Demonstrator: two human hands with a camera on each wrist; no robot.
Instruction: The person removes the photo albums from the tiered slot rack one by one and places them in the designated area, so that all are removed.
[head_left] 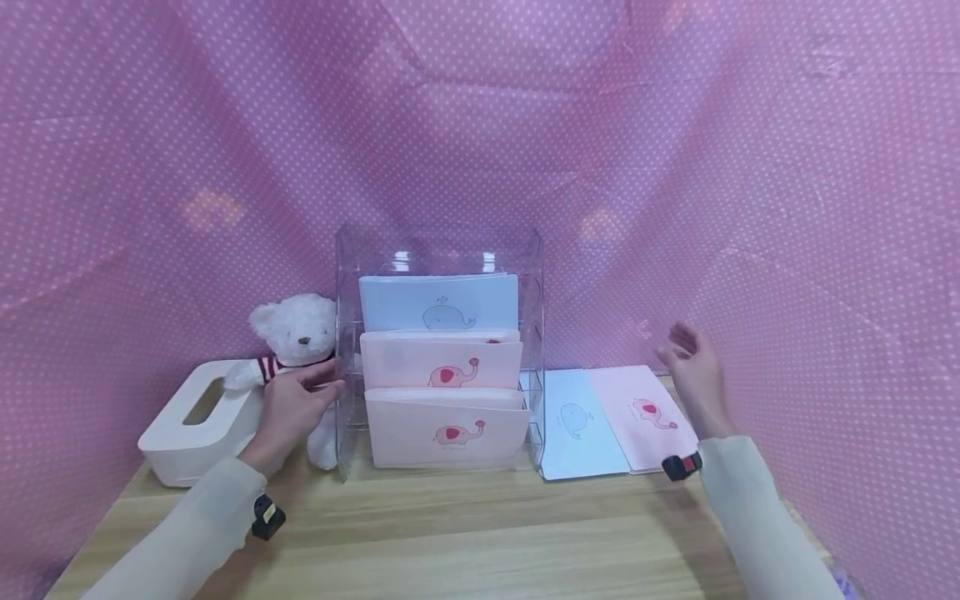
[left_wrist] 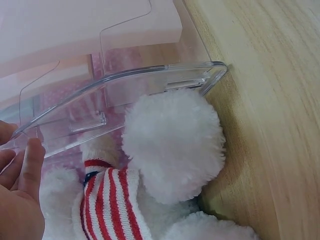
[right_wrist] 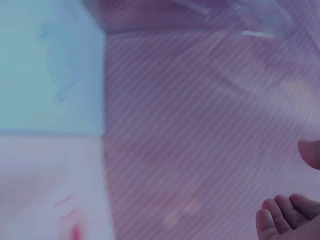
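Observation:
A clear plastic file rack [head_left: 538, 350] stands upright on the table. My left hand [head_left: 294, 410] pinches the edge of its left side panel; in the left wrist view, thumb and fingers [left_wrist: 33, 167] lie on either side of that edge. Three tiers show in the rack: a blue whale booklet [head_left: 401, 304] on top, then a pink elephant booklet [head_left: 401, 362], then another pink booklet [head_left: 405, 433] in front. My right hand [head_left: 696, 371] hovers with nothing in it, fingers loosely bent, over the far end of a flat pink elephant booklet [head_left: 626, 396].
Beside that pink booklet lies a blue whale booklet [head_left: 564, 454], next to the rack. A white teddy bear [head_left: 288, 329] in a red-striped top sits against the rack's left side. Farther left is a white tissue box [head_left: 180, 454]. Pink dotted cloth [head_left: 480, 150] hangs around the wooden table [head_left: 450, 533].

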